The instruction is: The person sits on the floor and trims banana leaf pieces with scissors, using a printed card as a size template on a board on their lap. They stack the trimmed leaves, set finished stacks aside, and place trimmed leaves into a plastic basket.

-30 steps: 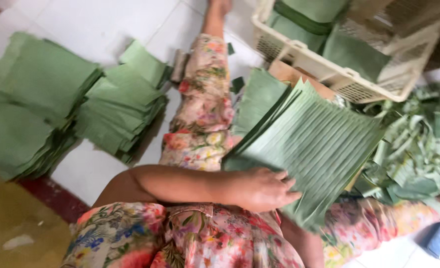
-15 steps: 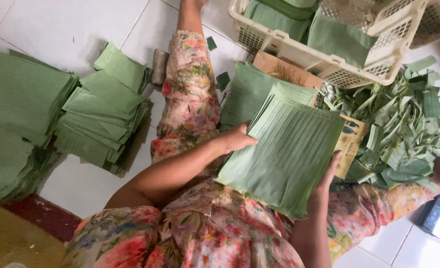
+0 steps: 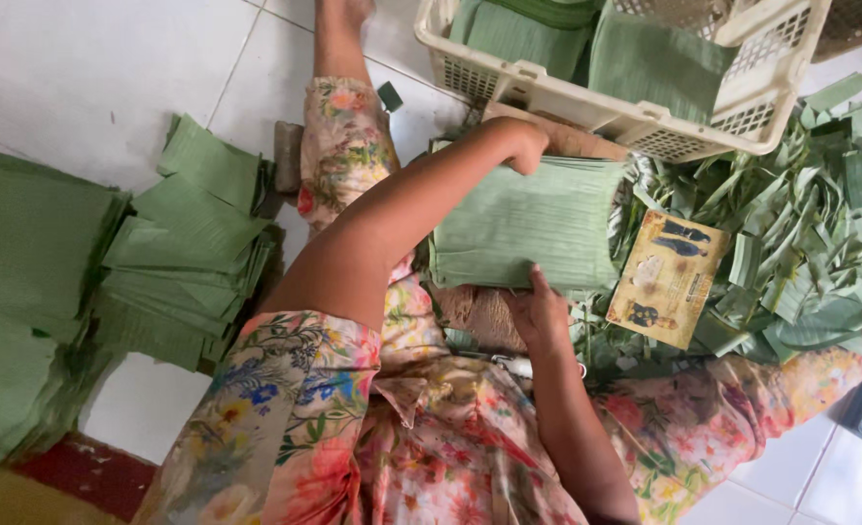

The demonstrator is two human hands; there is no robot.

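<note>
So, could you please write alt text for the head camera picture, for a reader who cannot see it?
A seated person in flowered clothes holds a stack of cut green leaves between both hands, left hand at its far edge, right hand at its near edge. A plastic basket of leaves stands beyond, leaf scraps lie to the right, and more leaf piles on the tiled floor to the left.
</note>
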